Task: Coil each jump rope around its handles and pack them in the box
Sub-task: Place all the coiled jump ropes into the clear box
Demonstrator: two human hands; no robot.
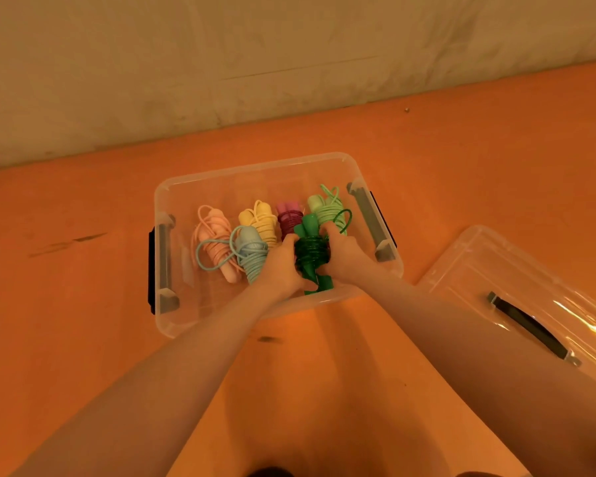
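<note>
A clear plastic box [172,325] stands on the orange floor. Inside it lie several coiled jump ropes: a pink one [214,235], a light blue one [250,251], a yellow one [260,218], a magenta one [289,215] and a light green one [327,210]. A dark green coiled rope [311,256] sits in the box's near right part. My left hand [279,266] grips it from the left and my right hand [346,256] grips it from the right. My hands hide part of its handles.
The box's clear lid [496,270] with a dark handle [530,327] lies on the floor to the right. Grey latches [372,220] sit at both ends of the box. A pale wall [221,63] runs behind.
</note>
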